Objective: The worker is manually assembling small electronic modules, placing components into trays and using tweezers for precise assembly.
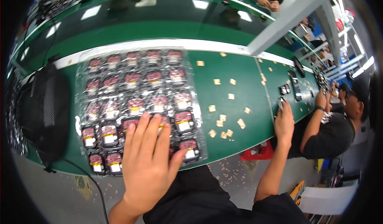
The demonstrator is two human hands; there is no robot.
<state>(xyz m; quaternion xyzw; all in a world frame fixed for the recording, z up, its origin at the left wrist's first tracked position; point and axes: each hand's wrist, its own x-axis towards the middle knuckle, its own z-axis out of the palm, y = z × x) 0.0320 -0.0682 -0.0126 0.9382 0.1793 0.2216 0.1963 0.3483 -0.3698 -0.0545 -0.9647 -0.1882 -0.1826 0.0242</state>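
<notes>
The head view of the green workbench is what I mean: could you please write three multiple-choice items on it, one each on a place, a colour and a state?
1. Where does the left hand lie?
A. flat on the clear plastic tray of small red-and-black parts
B. on the black mesh bag
C. on the grey floor

2. What colour is the workbench top?
A. blue
B. green
C. white

3. How are the left hand's fingers?
A. curled in a fist
B. pinching a tan chip
C. stretched out flat

Answers:
1 A, the palm covers the tray's near rows.
2 B, green shows around the small tan square chips.
3 C, the fingers lie spread and straight over the parts. The right hand rests farther right at the bench edge.
</notes>
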